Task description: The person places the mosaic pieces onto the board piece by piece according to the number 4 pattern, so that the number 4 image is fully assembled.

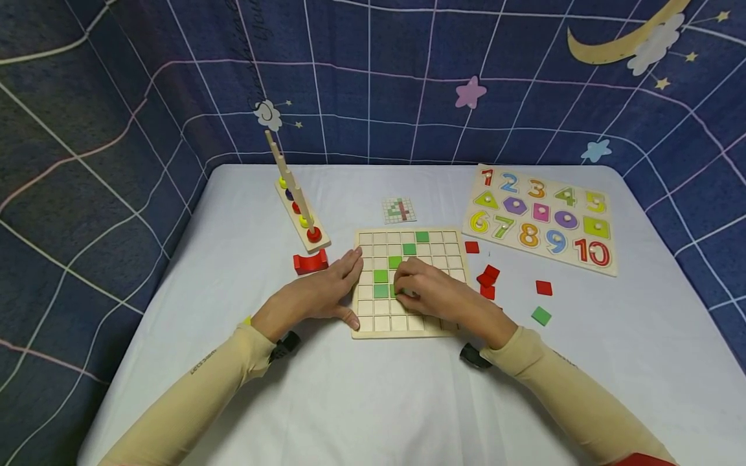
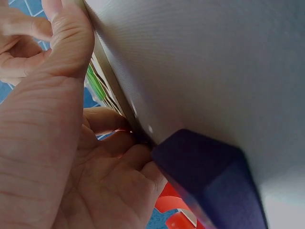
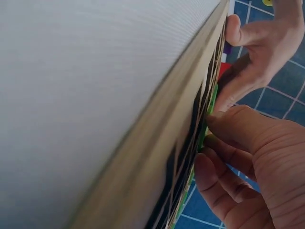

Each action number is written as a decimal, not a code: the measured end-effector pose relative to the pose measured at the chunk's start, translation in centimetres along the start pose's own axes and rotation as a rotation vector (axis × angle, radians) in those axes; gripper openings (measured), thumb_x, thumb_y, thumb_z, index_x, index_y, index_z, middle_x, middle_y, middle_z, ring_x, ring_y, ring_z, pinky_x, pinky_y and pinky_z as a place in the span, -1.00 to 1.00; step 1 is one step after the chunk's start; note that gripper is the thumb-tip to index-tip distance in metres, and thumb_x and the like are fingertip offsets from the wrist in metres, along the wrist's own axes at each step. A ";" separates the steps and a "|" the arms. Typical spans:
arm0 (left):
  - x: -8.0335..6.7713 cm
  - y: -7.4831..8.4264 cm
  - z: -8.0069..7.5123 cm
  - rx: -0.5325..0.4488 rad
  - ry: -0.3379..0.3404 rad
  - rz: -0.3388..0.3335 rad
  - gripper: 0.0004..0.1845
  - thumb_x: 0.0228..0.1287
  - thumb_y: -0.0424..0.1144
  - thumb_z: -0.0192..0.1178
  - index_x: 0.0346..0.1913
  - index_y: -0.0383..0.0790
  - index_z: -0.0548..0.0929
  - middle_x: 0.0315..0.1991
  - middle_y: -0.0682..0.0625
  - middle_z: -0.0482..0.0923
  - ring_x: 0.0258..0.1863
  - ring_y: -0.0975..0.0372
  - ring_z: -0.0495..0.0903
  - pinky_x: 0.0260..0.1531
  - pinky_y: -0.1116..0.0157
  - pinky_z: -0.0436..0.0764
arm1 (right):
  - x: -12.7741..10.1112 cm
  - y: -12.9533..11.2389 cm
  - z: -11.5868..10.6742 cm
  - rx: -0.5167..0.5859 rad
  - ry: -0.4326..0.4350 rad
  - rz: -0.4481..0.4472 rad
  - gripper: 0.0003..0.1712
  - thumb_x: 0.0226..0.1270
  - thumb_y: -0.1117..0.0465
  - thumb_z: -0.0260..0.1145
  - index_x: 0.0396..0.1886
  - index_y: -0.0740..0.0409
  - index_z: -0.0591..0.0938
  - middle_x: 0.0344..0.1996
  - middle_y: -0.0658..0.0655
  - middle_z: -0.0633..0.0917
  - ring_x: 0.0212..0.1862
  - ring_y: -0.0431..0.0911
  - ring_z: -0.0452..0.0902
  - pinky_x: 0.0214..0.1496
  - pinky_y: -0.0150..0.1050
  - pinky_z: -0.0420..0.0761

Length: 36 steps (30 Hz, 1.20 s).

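Left hand [image 1: 322, 288] spread against the board [image 1: 402, 323], right hand [image 1: 434, 291] opposite pinches a green tile [image 1: 393, 291] (seating it, apparently, then wanting release).

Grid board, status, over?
Left hand on left edge of grid board. Right hand pinches green tile at board, hiding some of it. Loose red tiles right of board.
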<state>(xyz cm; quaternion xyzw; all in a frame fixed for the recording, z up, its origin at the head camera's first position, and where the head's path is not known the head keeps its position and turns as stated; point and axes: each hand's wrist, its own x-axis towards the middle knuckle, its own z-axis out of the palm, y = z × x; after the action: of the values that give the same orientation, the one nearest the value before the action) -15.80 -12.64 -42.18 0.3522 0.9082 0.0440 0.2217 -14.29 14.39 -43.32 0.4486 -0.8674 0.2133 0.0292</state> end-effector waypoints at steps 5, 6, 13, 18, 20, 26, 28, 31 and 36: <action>0.0 0.1 0.0 -0.001 0.005 0.000 0.40 0.13 0.34 0.45 0.73 -0.42 -0.10 0.79 -0.28 -0.29 0.79 -0.12 -0.15 0.69 0.02 0.23 | -0.3 0.2 -0.2 -0.015 -0.002 -0.018 -0.94 0.35 0.39 0.52 -0.31 0.18 0.81 -0.19 0.08 0.74 -0.06 -0.09 0.57 0.03 -0.28 0.71; 0.0 0.1 0.0 -0.002 0.006 0.000 0.40 0.13 0.34 0.46 0.73 -0.42 -0.10 0.79 -0.28 -0.29 0.79 -0.12 -0.15 0.68 0.02 0.23 | -0.4 0.3 -0.2 -0.018 -0.005 -0.021 -0.94 0.36 0.38 0.51 -0.31 0.18 0.80 -0.19 0.08 0.74 -0.06 -0.09 0.57 0.03 -0.28 0.71; 0.0 0.1 0.0 0.006 0.013 0.003 0.40 0.12 0.35 0.46 0.72 -0.42 -0.08 0.79 -0.29 -0.27 0.79 -0.13 -0.14 0.68 0.01 0.24 | -0.8 0.3 -0.6 -0.023 -0.025 -0.015 -0.97 0.41 0.35 0.49 -0.23 0.22 0.83 -0.13 0.11 0.75 -0.01 -0.06 0.59 0.08 -0.25 0.73; 0.1 0.2 0.0 0.003 0.016 0.010 0.41 0.12 0.33 0.47 0.72 -0.43 -0.09 0.78 -0.30 -0.27 0.79 -0.13 -0.14 0.69 0.01 0.22 | -1.8 0.6 -1.0 -0.030 0.034 -0.009 -0.96 0.35 0.37 0.53 -0.23 0.23 0.83 -0.10 0.13 0.74 0.01 -0.02 0.62 0.07 -0.20 0.75; 0.1 0.2 0.0 0.006 0.018 0.011 0.41 0.12 0.33 0.47 0.72 -0.43 -0.09 0.78 -0.30 -0.27 0.79 -0.13 -0.14 0.69 0.01 0.22 | -2.2 0.8 -1.2 -0.032 0.055 -0.007 -0.96 0.33 0.39 0.53 -0.25 0.24 0.83 -0.11 0.14 0.73 0.00 -0.01 0.62 0.05 -0.20 0.76; 0.0 0.1 0.0 0.019 0.017 0.010 0.41 0.12 0.33 0.47 0.72 -0.44 -0.09 0.78 -0.31 -0.27 0.79 -0.14 -0.14 0.69 0.01 0.21 | -3.4 1.4 -1.8 -0.048 0.078 0.025 -0.91 0.28 0.39 0.57 -0.25 0.26 0.82 -0.11 0.16 0.73 0.01 0.01 0.62 0.05 -0.16 0.77; 0.1 0.1 -0.1 0.015 0.021 0.015 0.41 0.12 0.33 0.47 0.72 -0.45 -0.08 0.78 -0.32 -0.26 0.78 -0.14 -0.13 0.69 0.01 0.22 | -4.0 1.6 -2.0 -0.058 0.095 0.035 -0.90 0.27 0.39 0.57 -0.25 0.27 0.82 -0.11 0.17 0.73 0.01 0.01 0.63 0.03 -0.15 0.77; 0.1 0.1 -0.1 0.005 0.026 0.017 0.41 0.12 0.32 0.48 0.71 -0.46 -0.08 0.78 -0.32 -0.26 0.78 -0.15 -0.13 0.68 0.00 0.23 | -4.9 1.7 -2.6 -0.064 0.112 0.052 -0.88 0.24 0.41 0.59 -0.25 0.26 0.82 -0.12 0.16 0.73 -0.01 0.01 0.64 -0.03 -0.17 0.78; 0.0 0.1 -0.1 -0.005 0.027 0.020 0.41 0.11 0.32 0.48 0.71 -0.46 -0.09 0.77 -0.33 -0.26 0.78 -0.16 -0.13 0.68 0.00 0.24 | -6.8 1.8 -4.2 -0.076 0.091 0.097 -0.87 0.23 0.42 0.59 -0.23 0.24 0.82 -0.12 0.16 0.72 -0.03 0.00 0.64 -0.04 -0.14 0.77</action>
<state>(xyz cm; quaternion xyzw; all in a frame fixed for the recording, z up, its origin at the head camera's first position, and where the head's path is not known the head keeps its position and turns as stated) -15.74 -12.52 -42.10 0.3602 0.9075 0.0531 0.2095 -12.24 22.20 -41.84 0.3944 -0.8934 0.2017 0.0750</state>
